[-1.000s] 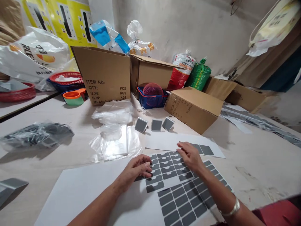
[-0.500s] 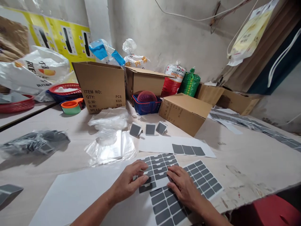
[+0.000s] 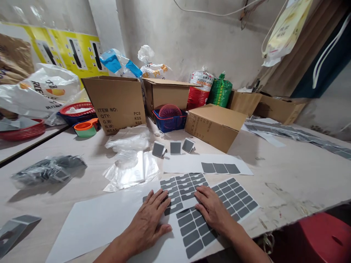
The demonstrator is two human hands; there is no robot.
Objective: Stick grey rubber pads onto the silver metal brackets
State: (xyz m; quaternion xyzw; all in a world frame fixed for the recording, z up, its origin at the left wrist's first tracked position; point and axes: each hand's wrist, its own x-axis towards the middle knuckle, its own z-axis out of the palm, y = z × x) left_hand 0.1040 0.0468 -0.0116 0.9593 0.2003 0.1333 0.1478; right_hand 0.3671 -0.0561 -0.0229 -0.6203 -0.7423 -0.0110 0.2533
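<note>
My left hand (image 3: 149, 223) lies flat with fingers stretched, its fingertips over the left edge of a sheet of notched dark-grey stickers (image 3: 184, 187). A small grey edge (image 3: 144, 199) peeks out left of its fingers; the rest is hidden under the hand. My right hand (image 3: 212, 210) rests on that sheet's right side, fingers slightly bent and apart. Beneath it are two sheets of plain grey rectangular stickers, one nearer me (image 3: 189, 233) and one to the right (image 3: 238, 200). White backing paper (image 3: 93, 223) spreads under and left of my left hand.
Beyond the sheets, a white strip (image 3: 183, 164) bears three grey squares (image 3: 220, 168). Three small stands (image 3: 175, 147) sit behind it. Clear plastic bags (image 3: 131, 168) lie left, before cardboard boxes (image 3: 117, 106) and a blue basket (image 3: 170, 122). A red stool (image 3: 323, 237) is below the table edge.
My left hand has gone from bent fingers and thumb over the stickers to lying flat, farther left. The grey edge beside it now shows. My right hand stays almost where it was.
</note>
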